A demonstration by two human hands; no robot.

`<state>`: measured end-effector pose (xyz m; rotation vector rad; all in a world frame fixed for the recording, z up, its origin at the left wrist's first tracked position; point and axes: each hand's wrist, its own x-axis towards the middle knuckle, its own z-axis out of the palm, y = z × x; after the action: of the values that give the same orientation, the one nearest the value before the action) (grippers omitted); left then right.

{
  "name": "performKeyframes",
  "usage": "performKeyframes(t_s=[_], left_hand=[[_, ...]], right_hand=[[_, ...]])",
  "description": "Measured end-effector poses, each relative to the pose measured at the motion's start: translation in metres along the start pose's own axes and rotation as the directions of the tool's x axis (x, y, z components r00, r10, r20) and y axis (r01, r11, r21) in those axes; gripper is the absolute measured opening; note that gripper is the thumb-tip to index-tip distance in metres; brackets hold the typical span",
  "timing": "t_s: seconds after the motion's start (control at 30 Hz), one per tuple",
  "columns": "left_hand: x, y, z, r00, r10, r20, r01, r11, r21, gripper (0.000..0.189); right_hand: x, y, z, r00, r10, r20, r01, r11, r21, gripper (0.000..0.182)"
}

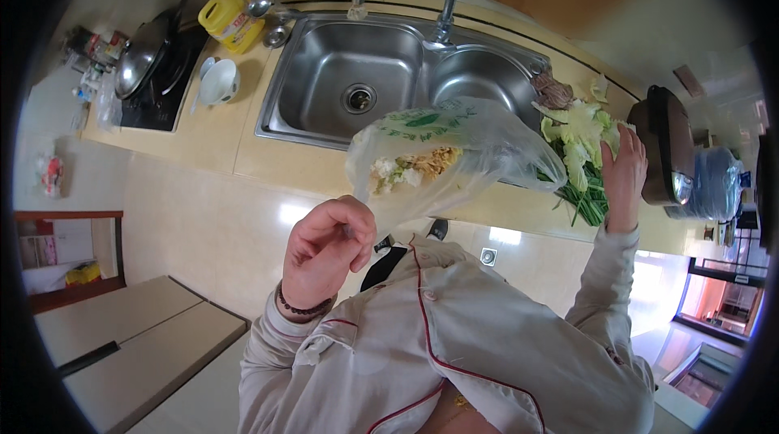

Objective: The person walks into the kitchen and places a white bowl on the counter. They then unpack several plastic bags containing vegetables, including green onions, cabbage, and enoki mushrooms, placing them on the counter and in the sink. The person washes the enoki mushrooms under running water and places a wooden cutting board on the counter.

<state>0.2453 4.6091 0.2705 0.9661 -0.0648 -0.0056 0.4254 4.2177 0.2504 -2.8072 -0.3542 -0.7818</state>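
Observation:
My left hand pinches the edge of a thin translucent plastic bag bearing green print. The bag stretches from that hand over the front rim of the sink, and food scraps lie inside it. On the counter to the right, my right hand rests against a pile of pale cabbage leaves, thumb and fingers apart; its fingertips reach the pile's far right edge. Green leafy stalks lie under and in front of the leaves.
A double-bowl steel sink with a curved faucet lies ahead. Rightward stand a dark brown appliance and a large blue water bottle. Leftward are a white bowl, a yellow jug and a wok on a black cooktop.

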Motion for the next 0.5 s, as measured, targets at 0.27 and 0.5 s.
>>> performKeyframes(t_s=[0.27, 0.5], left_hand=[[-0.009, -0.004, 0.003, 0.999, -0.015, -0.033, 0.016, 0.999, 0.029, 0.008], [-0.019, -0.005, 0.0, 0.995, 0.011, -0.104, -0.004, 0.998, 0.066, 0.007]], right_hand=[[-0.052, -0.196, 0.132, 0.538, -0.723, 0.433, 0.119, 0.574, 0.81, 0.021], [-0.083, -0.234, 0.224, 0.631, -0.427, 0.648, 0.192, 0.895, 0.403, 0.014]])
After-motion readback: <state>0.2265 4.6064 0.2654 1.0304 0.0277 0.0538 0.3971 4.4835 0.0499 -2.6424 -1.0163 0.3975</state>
